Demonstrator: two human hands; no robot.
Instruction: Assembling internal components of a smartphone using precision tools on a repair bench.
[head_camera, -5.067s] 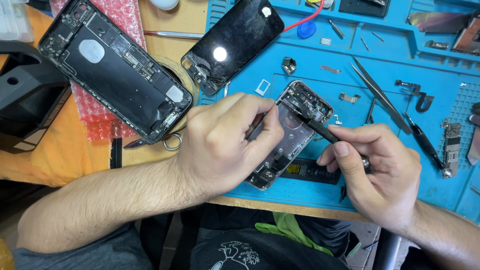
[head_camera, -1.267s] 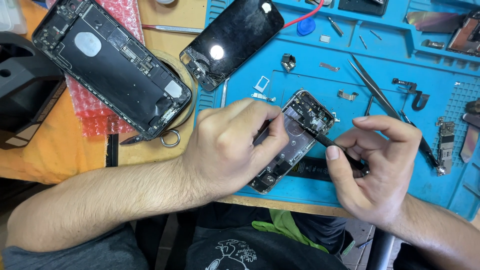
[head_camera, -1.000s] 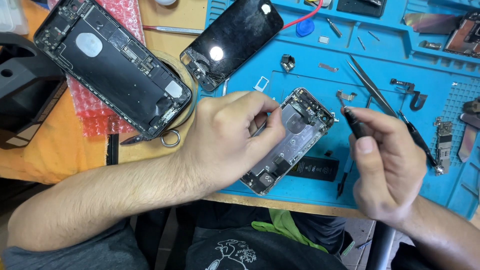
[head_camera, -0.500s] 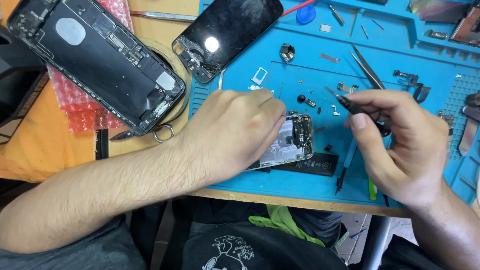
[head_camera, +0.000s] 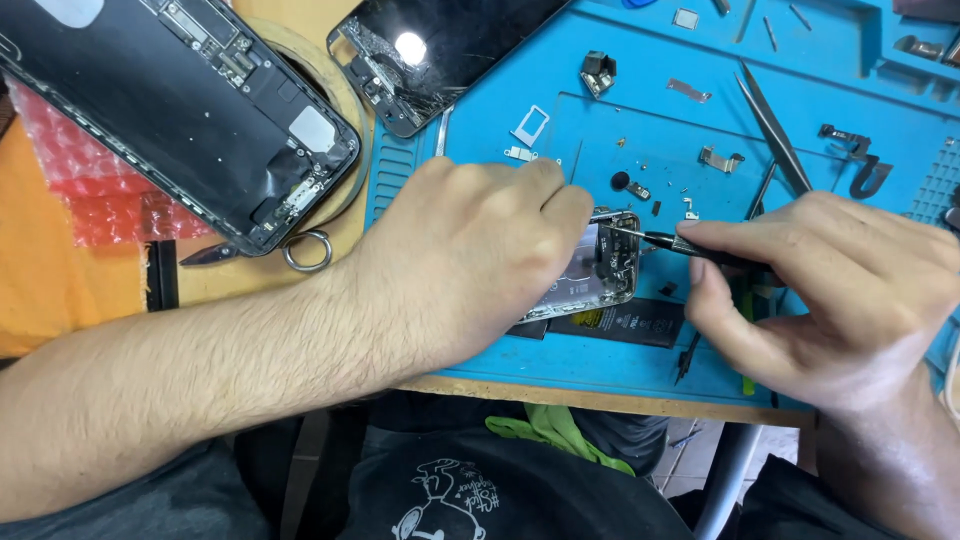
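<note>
My left hand (head_camera: 470, 260) lies over an opened small phone housing (head_camera: 605, 272) on the blue work mat (head_camera: 560, 140), covering most of it and holding it down. My right hand (head_camera: 820, 300) grips a thin black screwdriver (head_camera: 680, 243); its metal tip reaches the housing's upper right corner. A flat black battery (head_camera: 625, 322) lies just under the housing. Tiny screws and small metal parts (head_camera: 640, 188) are scattered on the mat right above.
A larger opened dark phone body (head_camera: 190, 110) rests on pink bubble wrap at upper left. A cracked black screen panel (head_camera: 440, 50) lies beside it. Tweezers (head_camera: 775, 130), brackets and a SIM tray (head_camera: 528, 126) lie on the mat. The table's front edge runs below my hands.
My right hand lifted the screwdriver away, then brought it back down so its tip touches the housing's corner. My left hand slid further over the housing. The view moved closer and lower.
</note>
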